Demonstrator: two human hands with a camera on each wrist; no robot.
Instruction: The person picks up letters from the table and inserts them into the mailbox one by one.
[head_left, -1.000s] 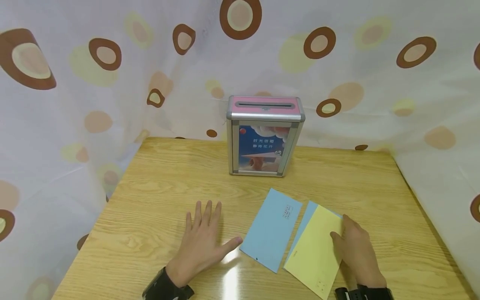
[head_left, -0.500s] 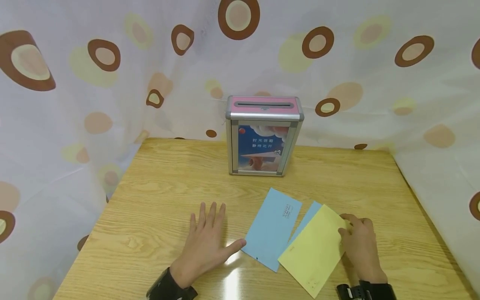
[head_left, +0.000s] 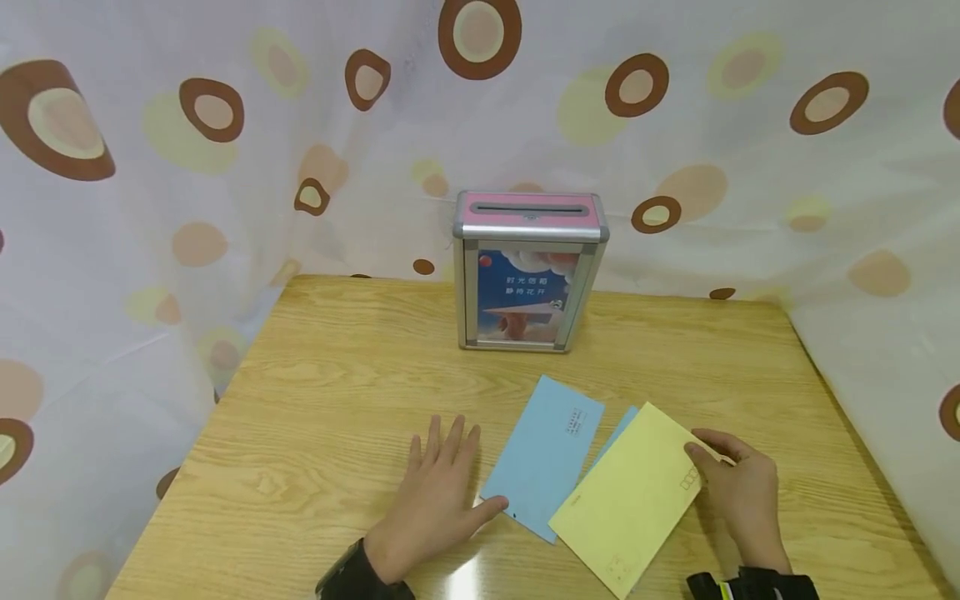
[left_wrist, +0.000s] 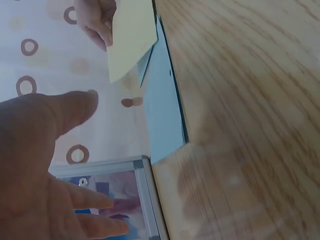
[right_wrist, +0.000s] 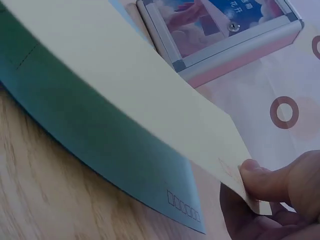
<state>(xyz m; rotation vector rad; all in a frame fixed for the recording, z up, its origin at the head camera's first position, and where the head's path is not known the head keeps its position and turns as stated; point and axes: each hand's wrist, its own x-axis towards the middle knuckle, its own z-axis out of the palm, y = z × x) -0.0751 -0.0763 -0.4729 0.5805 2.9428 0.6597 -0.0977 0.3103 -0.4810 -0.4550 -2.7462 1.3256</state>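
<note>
A yellow envelope (head_left: 628, 500) is pinched at its right edge between thumb and fingers of my right hand (head_left: 738, 492). That edge is lifted, as the right wrist view shows, and a blue envelope (right_wrist: 125, 160) lies beneath it. Another blue envelope (head_left: 542, 458) lies flat to the left, partly next to the yellow one. My left hand (head_left: 435, 500) is spread with straight fingers, its thumb at the lower left corner of this left blue envelope. Whether the thumb touches it I cannot tell. In the left wrist view, the fingers (left_wrist: 95, 212) hold nothing.
A metal-framed letter box (head_left: 528, 275) with a pink slotted top stands upright at the back of the wooden table (head_left: 337, 358). A lock shows on its front. Patterned white cloth (head_left: 720, 142) hangs behind the table and along both sides.
My right hand has taken hold of the yellow envelope and raised its right edge, shifting it over the blue one beneath. My left hand has slid to the right, towards the left blue envelope.
</note>
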